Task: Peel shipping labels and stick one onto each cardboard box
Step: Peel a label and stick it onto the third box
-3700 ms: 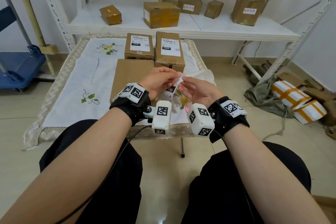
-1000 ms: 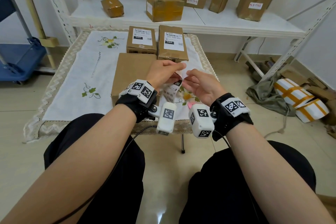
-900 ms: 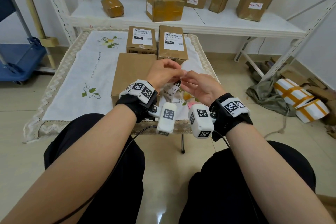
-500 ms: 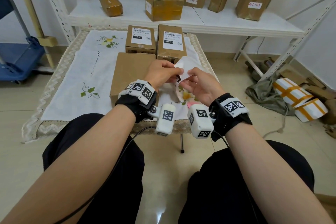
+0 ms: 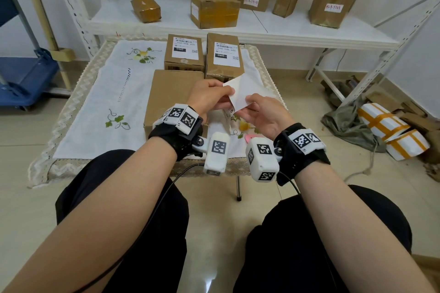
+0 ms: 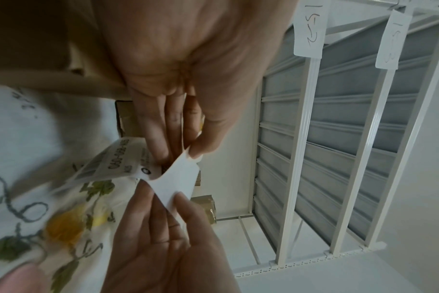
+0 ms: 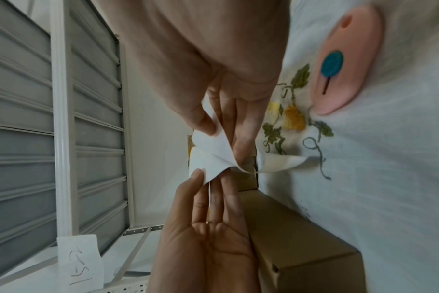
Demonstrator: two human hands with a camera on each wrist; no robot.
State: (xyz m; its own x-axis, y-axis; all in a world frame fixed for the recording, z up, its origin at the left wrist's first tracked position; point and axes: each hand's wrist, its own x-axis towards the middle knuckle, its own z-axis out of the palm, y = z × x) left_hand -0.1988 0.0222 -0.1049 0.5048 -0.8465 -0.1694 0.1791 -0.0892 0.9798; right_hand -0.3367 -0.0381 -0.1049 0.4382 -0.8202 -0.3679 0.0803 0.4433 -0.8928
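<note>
Both hands hold a white label sheet (image 5: 239, 95) over the table's near right part, its blank side up. My left hand (image 5: 227, 93) pinches its upper left corner (image 6: 188, 156) between thumb and fingers. My right hand (image 5: 247, 103) pinches the lower edge (image 7: 219, 136). A printed label strip (image 6: 118, 164) curls away below the sheet. Under the left hand lies a large plain cardboard box (image 5: 171, 93) with no label. Behind it stand two smaller boxes (image 5: 184, 54) (image 5: 225, 57), each with a printed label on top.
A pink cutter (image 7: 343, 59) lies on the embroidered tablecloth (image 5: 114, 93) near my right wrist. The white shelf (image 5: 297, 33) behind the table holds several taped boxes. A blue cart (image 5: 21, 78) stands at the left. Wrapped parcels (image 5: 390, 131) lie on the floor at the right.
The hands have lifted the sheet higher and drawn slightly apart. More of the blank white face now shows between them, and the printed strip hangs lower.
</note>
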